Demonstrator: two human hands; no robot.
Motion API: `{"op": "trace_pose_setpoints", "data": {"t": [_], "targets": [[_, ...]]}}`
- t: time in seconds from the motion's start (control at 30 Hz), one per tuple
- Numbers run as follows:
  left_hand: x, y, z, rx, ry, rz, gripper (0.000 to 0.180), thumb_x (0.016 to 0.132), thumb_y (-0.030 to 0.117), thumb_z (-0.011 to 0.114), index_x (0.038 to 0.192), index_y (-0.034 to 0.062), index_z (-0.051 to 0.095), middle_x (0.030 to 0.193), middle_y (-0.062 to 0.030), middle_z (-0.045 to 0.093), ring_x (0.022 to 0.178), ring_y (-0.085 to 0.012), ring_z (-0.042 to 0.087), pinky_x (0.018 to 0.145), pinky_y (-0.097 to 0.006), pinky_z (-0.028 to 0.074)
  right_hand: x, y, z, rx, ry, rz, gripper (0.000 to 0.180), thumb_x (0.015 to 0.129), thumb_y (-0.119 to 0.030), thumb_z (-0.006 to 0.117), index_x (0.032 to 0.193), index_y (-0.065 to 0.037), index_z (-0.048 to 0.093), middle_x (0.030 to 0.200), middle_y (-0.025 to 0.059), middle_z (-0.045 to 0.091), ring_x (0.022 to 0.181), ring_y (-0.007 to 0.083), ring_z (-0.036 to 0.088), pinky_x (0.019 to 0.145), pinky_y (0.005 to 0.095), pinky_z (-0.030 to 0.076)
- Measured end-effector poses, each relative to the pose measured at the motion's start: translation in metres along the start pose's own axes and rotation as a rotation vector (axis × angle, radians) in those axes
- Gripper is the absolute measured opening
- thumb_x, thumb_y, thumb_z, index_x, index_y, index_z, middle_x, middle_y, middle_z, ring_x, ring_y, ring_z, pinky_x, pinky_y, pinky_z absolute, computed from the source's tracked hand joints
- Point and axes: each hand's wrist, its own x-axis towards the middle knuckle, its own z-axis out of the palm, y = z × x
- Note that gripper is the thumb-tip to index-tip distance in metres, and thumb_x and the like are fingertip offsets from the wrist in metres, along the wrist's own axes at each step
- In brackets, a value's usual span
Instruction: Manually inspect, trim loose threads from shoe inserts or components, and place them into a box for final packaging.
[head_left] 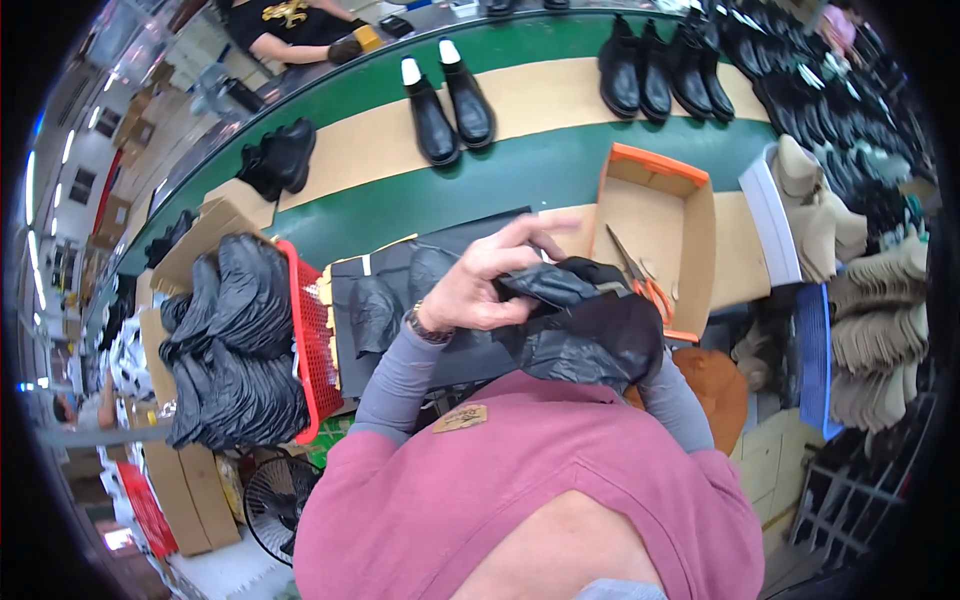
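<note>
The left hand (478,285) is raised over the near edge of the counter (540,170), its grip clamped on a crumpled black bag (545,288), thumb and lower fingers pinching the plastic while the upper fingers stand spread above it. The bag leads down into a dark rounded item (600,340) held close to the chest, just above the pink top; what the item is cannot be told. The right hand is hidden under that item, only its grey sleeve (672,395) showing, so the state of its grip cannot be told. A wristwatch (428,328) sits on the left wrist. Just beyond the hands, at the near edge of the counter, stands an open cardboard box with orange rim (655,165), with orange-handled scissors (640,280) lying inside it. To the left of the hands a red mesh basket (312,340) stands beside a heap of black bags (235,345). Further across the counter a pair of black boots with white stuffing (450,100) rests on a tan strip, with four more black boots (660,70) toward the far right corner and another dark pair (278,155) toward the far left. A second person (295,25) in a black top is at the far side of the counter. A stack of tan shoe forms (880,300) fills the right side, off the counter.
</note>
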Motion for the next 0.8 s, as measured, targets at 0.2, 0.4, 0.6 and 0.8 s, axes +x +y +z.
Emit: {"op": "trace_pose_setpoints", "data": {"t": [0.2, 0.4, 0.6, 0.8], "targets": [[-0.019, -0.018, 0.01, 0.132, 0.172, -0.169, 0.03, 0.072, -0.006, 0.064, 0.101, -0.0004, 0.059, 0.094, -0.01, 0.068, 0.083, -0.0181, 0.067, 0.077, -0.028, 0.051, -0.001, -0.025, -0.007, -0.685, 0.296, -0.615, 0.072, 0.069, -0.003, 0.077, 0.133, 0.003, 0.043, 0.13, 0.0133, 0.053, 0.115, 0.0215, 0.055, 0.097, 0.0357, 0.046], [-0.003, -0.01, 0.023, 0.192, 0.438, -0.308, 0.046, 0.074, -0.011, 0.062, 0.118, 0.0009, 0.055, 0.107, -0.0092, 0.066, 0.094, -0.0113, 0.061, 0.085, -0.024, 0.047, -0.023, -0.035, -0.004, -1.124, 0.168, -0.718, 0.04, 0.066, 0.009, 0.069, 0.103, -0.003, 0.068, 0.117, 0.0141, 0.059, 0.109, 0.027, 0.059, 0.092, 0.0333, 0.047], [-0.003, -0.026, 0.023, 0.377, 0.347, -0.168, 0.054, 0.066, -0.011, 0.062, 0.117, 0.0059, 0.06, 0.111, -0.0131, 0.063, 0.094, -0.025, 0.064, 0.085, -0.029, 0.049, -0.029, -0.024, -0.012, -0.631, 0.171, -0.521, 0.022, 0.076, 0.003, 0.068, 0.096, -0.002, 0.064, 0.11, 0.0115, 0.061, 0.096, 0.0178, 0.061, 0.082, 0.0327, 0.05], [0.002, -0.03, 0.039, 0.125, 0.193, 0.062, 0.044, 0.065, -0.007, 0.061, 0.107, 0.0045, 0.052, 0.124, -0.0233, 0.057, 0.096, -0.029, 0.065, 0.087, -0.036, 0.051, -0.006, -0.021, 0.016, -0.384, 0.452, -0.38, 0.034, 0.083, -0.001, 0.066, 0.115, 0.001, 0.055, 0.105, 0.0082, 0.062, 0.091, 0.0133, 0.061, 0.076, 0.0281, 0.051]]}}
